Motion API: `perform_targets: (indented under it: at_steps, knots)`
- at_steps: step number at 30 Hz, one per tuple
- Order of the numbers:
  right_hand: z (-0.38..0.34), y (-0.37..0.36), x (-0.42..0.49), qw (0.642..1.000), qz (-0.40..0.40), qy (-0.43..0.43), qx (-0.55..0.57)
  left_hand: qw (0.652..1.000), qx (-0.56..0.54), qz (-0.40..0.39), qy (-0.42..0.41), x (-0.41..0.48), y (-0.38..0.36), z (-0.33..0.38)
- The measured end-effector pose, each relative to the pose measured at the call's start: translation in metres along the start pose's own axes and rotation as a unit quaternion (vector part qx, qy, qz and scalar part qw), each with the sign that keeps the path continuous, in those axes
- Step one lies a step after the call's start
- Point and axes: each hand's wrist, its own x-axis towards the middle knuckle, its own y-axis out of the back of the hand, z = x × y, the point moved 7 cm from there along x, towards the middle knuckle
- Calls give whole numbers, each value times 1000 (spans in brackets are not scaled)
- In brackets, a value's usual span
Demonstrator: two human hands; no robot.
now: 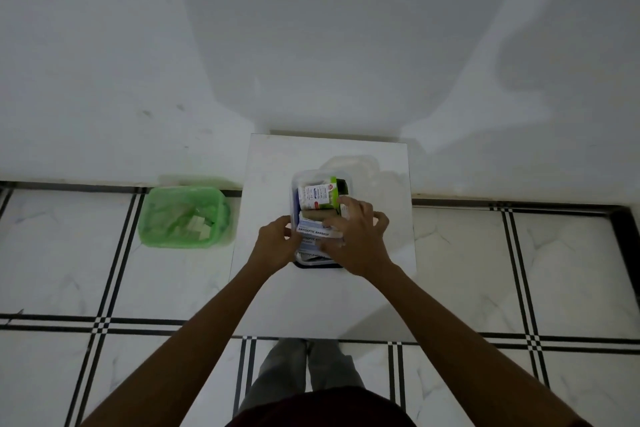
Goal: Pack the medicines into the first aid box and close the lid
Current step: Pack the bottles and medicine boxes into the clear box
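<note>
Now I see both hands over the clear first aid box [295,188], which stands on the white table [311,302] with no lid on it. My left hand [275,246] is at the left side of the box, and its fingers [288,231] are curled against the left end of the antiseptic bandage boxes [313,230]; the thumb seems to be under them, but I cannot tell it for sure. My right hand [355,243] lies across the right side of the box, palm down. Its fingers are spread: the first fingers reach forward over the brown roll [317,215], and the thumb [329,246] presses on the near right corner of the bandage boxes. So these white and blue boxes are held between the two hands, at the near half of the first aid box, above its rim.

Just beyond the right fingertips stands a white carton with red marks [314,197], and behind it a green pack [333,184], both inside the far half of the box. Beyond the box, a clear lid [349,165] rests on the table. Well apart from the left fingers, on the tiled floor [485,270], is a green bin [183,217] with some paper in it.
</note>
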Motion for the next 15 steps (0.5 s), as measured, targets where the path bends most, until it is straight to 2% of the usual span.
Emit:
perform_targets:
  at_steps: [2,3,5,6,7,9,11,15]
  knots:
    - [9,7,-2,992,13,-43,116,1000,21,-17,-10,-1,0,6]
    - [17,13,-3,973,46,-78,211,999,27,-22,-13,-1,0,8]
    - [39,24,-8,908,137,-178,354,999,29,-27,-12,-5,4,8]
    - [52,24,-13,884,157,-238,371,999,28,-25,-11,-7,7,7]
    - [63,19,-17,873,145,-293,361,999,24,-21,-12,-10,11,4]
    - [79,-3,-23,875,59,-359,319,1000,8,-8,-16,-17,19,-3]
    - [85,-28,-28,882,-28,-368,293,1000,-23,5,-16,-24,28,-10]
    - [81,-60,-25,889,-87,-369,257,998,-48,30,-8,-28,46,-17]
